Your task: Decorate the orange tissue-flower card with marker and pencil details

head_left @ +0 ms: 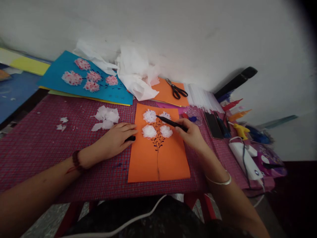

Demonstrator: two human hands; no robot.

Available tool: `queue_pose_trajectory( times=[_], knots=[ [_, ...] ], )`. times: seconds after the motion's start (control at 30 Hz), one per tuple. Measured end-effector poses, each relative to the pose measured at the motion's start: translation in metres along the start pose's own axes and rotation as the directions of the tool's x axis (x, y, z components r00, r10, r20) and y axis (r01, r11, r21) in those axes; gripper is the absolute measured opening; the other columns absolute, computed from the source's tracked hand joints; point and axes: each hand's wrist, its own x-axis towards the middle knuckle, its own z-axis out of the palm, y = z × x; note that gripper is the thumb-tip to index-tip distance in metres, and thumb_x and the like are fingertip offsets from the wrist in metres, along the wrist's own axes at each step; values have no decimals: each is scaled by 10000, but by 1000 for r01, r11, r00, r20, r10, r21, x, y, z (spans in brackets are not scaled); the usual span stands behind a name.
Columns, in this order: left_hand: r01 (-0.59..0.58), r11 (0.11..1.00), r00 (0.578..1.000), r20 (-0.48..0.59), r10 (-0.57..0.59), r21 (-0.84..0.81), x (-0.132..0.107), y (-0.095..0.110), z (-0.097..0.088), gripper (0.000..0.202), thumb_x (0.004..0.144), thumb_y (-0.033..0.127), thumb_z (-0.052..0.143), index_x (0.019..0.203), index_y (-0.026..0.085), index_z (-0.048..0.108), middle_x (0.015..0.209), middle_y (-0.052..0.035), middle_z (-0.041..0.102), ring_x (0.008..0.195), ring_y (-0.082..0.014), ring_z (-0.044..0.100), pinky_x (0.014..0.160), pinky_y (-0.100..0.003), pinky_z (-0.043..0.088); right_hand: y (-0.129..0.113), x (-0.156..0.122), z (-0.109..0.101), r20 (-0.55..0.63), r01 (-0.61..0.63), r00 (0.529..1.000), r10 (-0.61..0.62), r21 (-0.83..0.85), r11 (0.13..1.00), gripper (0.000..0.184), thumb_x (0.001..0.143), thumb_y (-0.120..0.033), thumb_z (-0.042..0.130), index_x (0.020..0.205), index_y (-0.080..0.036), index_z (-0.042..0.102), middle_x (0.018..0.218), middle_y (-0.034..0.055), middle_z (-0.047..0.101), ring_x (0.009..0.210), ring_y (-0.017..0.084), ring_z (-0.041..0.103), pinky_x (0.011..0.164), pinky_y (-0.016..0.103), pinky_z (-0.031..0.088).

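Note:
An orange sheet [168, 158] lies on the checked cloth, with several white tissue flowers [149, 131] glued near its top and a dark drawn stem with leaves below them. My right hand [192, 134] grips a black marker [170, 122] whose tip points at the flowers. My left hand [118, 138] rests flat on the sheet's left edge, fingers stretched out, with a small black cap [132, 138] under its fingertips.
A blue sheet with pink flowers [84, 77] lies at back left, crumpled white tissue [135, 74] behind. Scissors [176, 89] rest on another orange sheet. White tissue scraps [106, 116] lie left. A phone [213, 125], glue gun [239, 129] and charger [244, 158] crowd the right.

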Motion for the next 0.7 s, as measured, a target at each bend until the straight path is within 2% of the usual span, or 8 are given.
queue_pose_trajectory(
  times=[0.23,0.5,0.7],
  knots=[
    [-8,999,1000,-10,7,-36,0,-1,-1,372,1020,343,450,1294,175,636,1416,-120,614,1315,-288,531,1127,-489,398,-8,-17,10,127,-19,992,9,81,996,231,877,-260,574,1081,-206,668,994,62,761,887,229,703,756,339,504],
    [-9,1000,1000,1,9,-28,1,0,-2,365,1021,342,447,1290,188,639,1420,-111,611,1321,-285,524,1132,-479,393,-6,-21,16,135,2,991,-3,12,1000,222,879,-276,606,1080,-216,676,991,60,773,868,225,720,730,314,515],
    [-5,999,1000,-4,5,-47,0,0,-1,369,1015,333,455,1299,185,638,1427,-114,604,1330,-284,516,1143,-477,379,-7,-20,16,87,-25,996,21,49,998,231,887,-260,573,1086,-206,677,1019,72,772,928,243,723,796,347,532]
  ],
)
